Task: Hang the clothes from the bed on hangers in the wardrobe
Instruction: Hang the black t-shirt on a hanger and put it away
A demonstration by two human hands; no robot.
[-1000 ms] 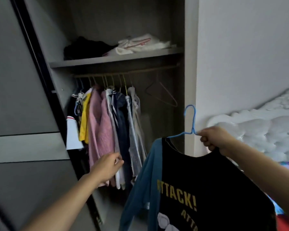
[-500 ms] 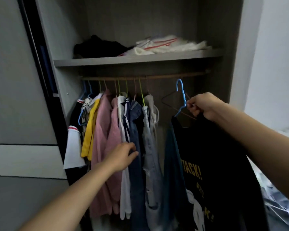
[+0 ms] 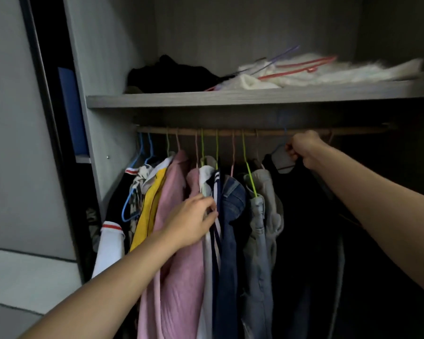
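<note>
Head view into the open wardrobe [image 3: 113, 69]. The right hand [image 3: 304, 149], at 2 o'clock, is closed around the neck of a blue hanger [image 3: 277, 149], from which a dark shirt [image 3: 304, 216] hangs down toward 5 o'clock. The shirt is thus inside the wardrobe, at the 3 o'clock end of the row of hung clothes. The hanger's hook is seen at the level of the rail [image 3: 267, 131]; whether it is seated over the rail cannot be told in the dim light.

The left hand [image 3: 194, 221], just to the 7 o'clock side of centre, is laid with bent fingers against a pink top [image 3: 174, 204] and a striped garment [image 3: 216, 192]. Whether cloth is pinched or only pressed cannot be told. Jeans [image 3: 233, 216] and grey trousers [image 3: 262, 228] hang between the two hands.

At 12 o'clock a shelf [image 3: 230, 99] is shown, on which a black heap [image 3: 171, 74] and white folded items [image 3: 304, 72] lie.

The step in hand is judged to be the hooking of the loaded hanger onto the rail. For the next move, the hook is to be confirmed over the rail, the hanger released, and the row held toward 9 o'clock so that the shirt hangs free.
</note>
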